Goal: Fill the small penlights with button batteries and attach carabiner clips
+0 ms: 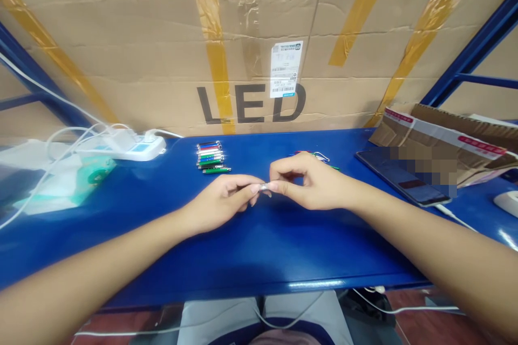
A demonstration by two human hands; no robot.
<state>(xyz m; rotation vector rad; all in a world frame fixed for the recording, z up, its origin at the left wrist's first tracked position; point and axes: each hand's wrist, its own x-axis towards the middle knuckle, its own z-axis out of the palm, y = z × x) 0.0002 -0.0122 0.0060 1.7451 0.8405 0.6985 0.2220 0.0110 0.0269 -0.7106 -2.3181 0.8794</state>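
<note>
Over the middle of the blue table (259, 250), my left hand (226, 199) and my right hand (309, 180) meet fingertip to fingertip. Both pinch one small silvery piece (264, 187), mostly covered by the fingers, so its full shape is hidden. Beyond my left hand lies a row of several slim pen-like sticks (210, 156) in green, blue, red, white and black with metal ends. Partly hidden behind my right hand is a loose group of similar coloured thin pieces (319, 156).
A white power strip (149, 146) with cables and a green-and-white plastic packet (68, 180) lie at the left. At the right are a phone (404, 180) on a cable and an open cardboard box (445, 140). A large carton (162, 64) marked LED stands behind.
</note>
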